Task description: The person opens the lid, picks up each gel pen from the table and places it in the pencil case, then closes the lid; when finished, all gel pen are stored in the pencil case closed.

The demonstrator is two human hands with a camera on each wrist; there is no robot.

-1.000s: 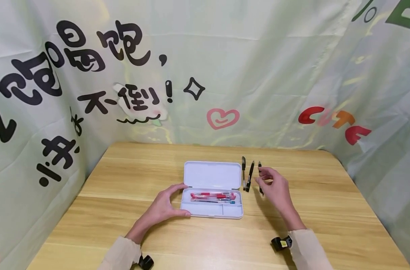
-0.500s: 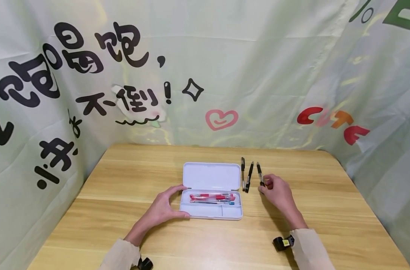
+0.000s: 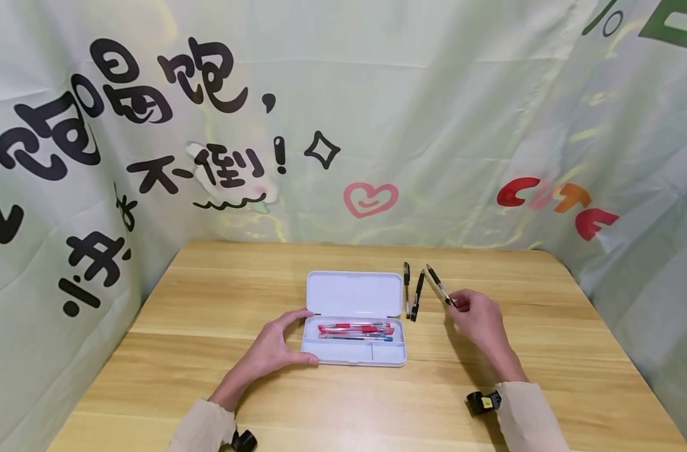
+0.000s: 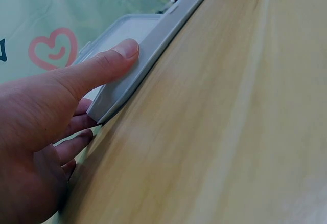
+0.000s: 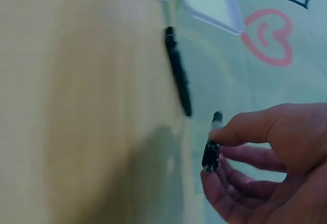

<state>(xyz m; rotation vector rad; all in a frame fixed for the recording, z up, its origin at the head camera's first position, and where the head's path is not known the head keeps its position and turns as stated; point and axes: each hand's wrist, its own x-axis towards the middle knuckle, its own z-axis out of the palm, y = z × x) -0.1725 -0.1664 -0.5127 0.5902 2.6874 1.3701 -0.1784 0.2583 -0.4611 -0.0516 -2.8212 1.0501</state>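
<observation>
A white pencil case (image 3: 353, 294) lies unfolded on the table, its lid laid back. Red pens (image 3: 355, 329) and a blue-tipped pen (image 3: 355, 338) fill its rear compartment; two smaller front compartments hold nothing. At the case's left end, my left hand (image 3: 271, 346) grips it, thumb on the front wall and fingers behind, as the left wrist view (image 4: 118, 88) confirms. My right hand (image 3: 480, 319) pinches a black clear-barrelled pen (image 3: 437, 280) near its lower end, tilted with its tip toward the upper left. In the right wrist view the pen (image 5: 210, 155) sits between thumb and fingers.
A capped black pen (image 3: 407, 290) and another black pen (image 3: 417, 295) lie just right of the case. The wooden table (image 3: 343, 408) ends at a printed cloth backdrop (image 3: 434, 125) behind and at both sides.
My right hand has taken hold of the rightmost black pen at its lower end and shifted right. The pen has swung from near upright to a slant. The left hand stays put.
</observation>
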